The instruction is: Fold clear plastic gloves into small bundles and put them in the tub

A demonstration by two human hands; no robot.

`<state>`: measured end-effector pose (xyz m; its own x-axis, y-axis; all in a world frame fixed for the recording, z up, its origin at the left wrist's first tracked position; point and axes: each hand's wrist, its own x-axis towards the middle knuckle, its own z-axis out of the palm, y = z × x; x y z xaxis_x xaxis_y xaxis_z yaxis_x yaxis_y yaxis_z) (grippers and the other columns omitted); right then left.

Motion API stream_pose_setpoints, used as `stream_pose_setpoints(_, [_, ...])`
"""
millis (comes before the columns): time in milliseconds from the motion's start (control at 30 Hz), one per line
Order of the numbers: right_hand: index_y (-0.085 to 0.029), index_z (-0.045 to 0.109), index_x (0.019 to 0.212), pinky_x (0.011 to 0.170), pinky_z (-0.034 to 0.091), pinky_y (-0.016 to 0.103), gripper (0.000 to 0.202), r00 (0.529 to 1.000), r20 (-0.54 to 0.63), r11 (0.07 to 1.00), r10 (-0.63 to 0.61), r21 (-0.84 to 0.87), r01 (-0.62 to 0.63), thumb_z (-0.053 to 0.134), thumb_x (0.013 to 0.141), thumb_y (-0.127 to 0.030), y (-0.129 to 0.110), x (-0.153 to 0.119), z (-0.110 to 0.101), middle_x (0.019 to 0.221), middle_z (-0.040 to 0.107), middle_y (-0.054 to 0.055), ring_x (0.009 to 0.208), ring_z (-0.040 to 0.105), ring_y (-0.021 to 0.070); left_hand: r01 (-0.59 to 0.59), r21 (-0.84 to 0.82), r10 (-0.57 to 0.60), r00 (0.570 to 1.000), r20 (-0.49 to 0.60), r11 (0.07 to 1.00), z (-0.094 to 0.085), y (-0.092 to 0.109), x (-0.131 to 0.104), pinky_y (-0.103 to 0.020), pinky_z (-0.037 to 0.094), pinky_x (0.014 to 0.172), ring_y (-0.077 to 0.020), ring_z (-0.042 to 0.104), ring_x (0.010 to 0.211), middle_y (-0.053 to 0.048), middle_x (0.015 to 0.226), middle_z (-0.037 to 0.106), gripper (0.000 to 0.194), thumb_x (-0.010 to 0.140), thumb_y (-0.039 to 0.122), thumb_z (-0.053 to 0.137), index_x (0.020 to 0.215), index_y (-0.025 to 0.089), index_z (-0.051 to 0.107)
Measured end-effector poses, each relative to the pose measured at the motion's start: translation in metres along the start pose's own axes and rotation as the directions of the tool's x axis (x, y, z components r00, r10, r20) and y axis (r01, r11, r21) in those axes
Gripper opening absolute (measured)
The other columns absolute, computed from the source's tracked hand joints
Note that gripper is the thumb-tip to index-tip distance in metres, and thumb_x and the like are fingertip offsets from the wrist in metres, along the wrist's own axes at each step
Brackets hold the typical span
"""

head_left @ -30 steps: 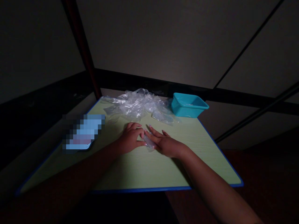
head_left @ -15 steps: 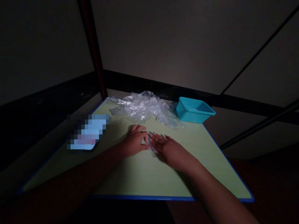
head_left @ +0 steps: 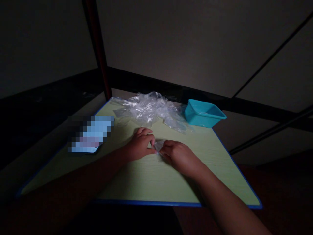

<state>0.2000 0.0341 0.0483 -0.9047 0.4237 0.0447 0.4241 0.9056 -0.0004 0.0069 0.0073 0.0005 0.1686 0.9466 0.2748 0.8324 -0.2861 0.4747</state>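
The left hand (head_left: 140,145) is resting at nine o'clock of a plastic piece (head_left: 159,144) on the table (head_left: 146,182), thumb and forefinger slightly apart; at three, the right hand (head_left: 179,155) is apparently pinching it. Pressing its left edge flat should be limiting creases and slipping.

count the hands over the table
2. The left hand is at the left side of a small clear plastic piece; the right hand is at its right side. Neither hand is hidden, though some fingertips are.
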Motion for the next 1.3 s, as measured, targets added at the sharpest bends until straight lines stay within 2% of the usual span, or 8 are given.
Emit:
stream_pose_setpoints(133, [-0.017, 0.065, 0.090, 0.064, 0.037, 0.025, 0.013, 1.000, -0.005, 1.000, 0.015, 0.007, -0.015, 0.052, 0.088, -0.018, 0.002, 0.000, 0.001, 0.085, 0.063, 0.004, 0.073, 0.057, 0.0140, 0.016, 0.003, -0.016, 1.000, 0.024, 1.000, -0.003, 0.002, 0.000, -0.040, 0.033, 0.100, -0.0288, 0.039, 0.119, -0.010, 0.118, 0.054, 0.021, 0.064, 0.030, 0.078, 0.073, 0.018, 0.064])
stream_pose_setpoints(233, [-0.017, 0.064, 0.090, 0.064, 0.036, 0.025, 0.012, 1.000, -0.003, 0.999, 0.024, 0.046, -0.024, 0.053, 0.085, -0.014, 0.002, 0.000, 0.002, 0.086, 0.064, 0.004, 0.072, 0.056, 0.0139, -0.013, 0.002, 0.013, 1.000, 0.001, 1.000, -0.004, 0.001, 0.002, -0.039, 0.034, 0.100, -0.0254, 0.043, 0.117, -0.008, 0.110, 0.059, 0.011, 0.076, 0.029, 0.067, 0.073, 0.019, 0.064])
stream_pose_setpoints(367, [-0.017, 0.063, 0.093, 0.066, 0.037, 0.024, 0.013, 1.000, -0.013, 0.990, 0.021, 0.137, -0.019, 0.053, 0.085, -0.013, 0.001, 0.000, 0.003, 0.089, 0.064, 0.005, 0.075, 0.056, 0.0145, -0.057, 0.005, 0.058, 0.998, -0.022, 0.998, -0.003, -0.001, 0.004, -0.039, 0.033, 0.100, -0.0219, 0.047, 0.112, -0.004, 0.096, 0.063, 0.018, 0.086, 0.025, 0.051, 0.074, 0.022, 0.065])
stream_pose_setpoints(667, [-0.017, 0.062, 0.088, 0.071, 0.038, 0.024, 0.010, 0.999, -0.001, 0.965, -0.044, 0.259, 0.043, 0.054, 0.085, -0.013, 0.001, 0.000, -0.002, 0.091, 0.064, 0.006, 0.079, 0.057, 0.0149, -0.004, -0.006, 0.004, 0.996, -0.085, 1.000, 0.008, -0.001, 0.001, -0.041, 0.036, 0.097, -0.0263, 0.044, 0.112, -0.007, 0.111, 0.058, 0.003, 0.074, 0.020, 0.064, 0.071, 0.019, 0.063])
stream_pose_setpoints(967, [-0.017, 0.063, 0.083, 0.073, 0.040, 0.024, 0.012, 0.995, -0.043, 0.891, -0.091, 0.442, 0.101, 0.055, 0.084, -0.009, 0.000, 0.002, 0.000, 0.085, 0.064, 0.003, 0.078, 0.057, 0.0132, 0.015, -0.002, -0.015, 0.996, -0.086, 1.000, 0.007, 0.002, 0.001, -0.040, 0.038, 0.096, -0.0270, 0.043, 0.111, -0.007, 0.113, 0.057, 0.008, 0.068, 0.019, 0.069, 0.067, 0.019, 0.061])
stream_pose_setpoints(1100, [-0.017, 0.065, 0.087, 0.078, 0.042, 0.025, 0.010, 0.988, -0.026, 0.824, -0.150, 0.550, 0.139, 0.056, 0.085, -0.012, 0.002, 0.000, -0.003, 0.087, 0.066, 0.004, 0.082, 0.059, 0.0136, 0.005, 0.007, -0.005, 0.997, -0.073, 1.000, 0.007, 0.003, -0.001, -0.040, 0.036, 0.097, -0.0276, 0.042, 0.113, -0.008, 0.115, 0.055, 0.011, 0.066, 0.017, 0.070, 0.068, 0.019, 0.059])
stream_pose_setpoints(1167, [-0.017, 0.066, 0.090, 0.078, 0.042, 0.025, 0.012, 0.993, -0.033, 0.797, -0.110, 0.594, 0.108, 0.055, 0.087, -0.014, 0.006, -0.001, -0.004, 0.090, 0.067, 0.005, 0.083, 0.060, 0.0143, -0.010, 0.013, 0.011, 0.998, -0.063, 1.000, 0.006, 0.003, -0.002, -0.040, 0.036, 0.097, -0.0275, 0.041, 0.113, -0.007, 0.115, 0.055, 0.013, 0.067, 0.018, 0.070, 0.071, 0.019, 0.058])
stream_pose_setpoints(1300, [-0.015, 0.064, 0.084, 0.061, 0.040, 0.022, 0.012, 0.983, -0.063, 0.797, 0.170, 0.596, -0.100, 0.053, 0.086, -0.019, 0.022, -0.003, -0.001, 0.073, 0.063, 0.002, 0.065, 0.054, 0.0125, -0.023, 0.027, 0.025, 0.998, -0.050, 0.999, 0.005, 0.003, -0.003, -0.041, 0.036, 0.097, -0.0271, 0.040, 0.114, -0.006, 0.118, 0.053, 0.015, 0.070, 0.025, 0.071, 0.072, 0.020, 0.056])
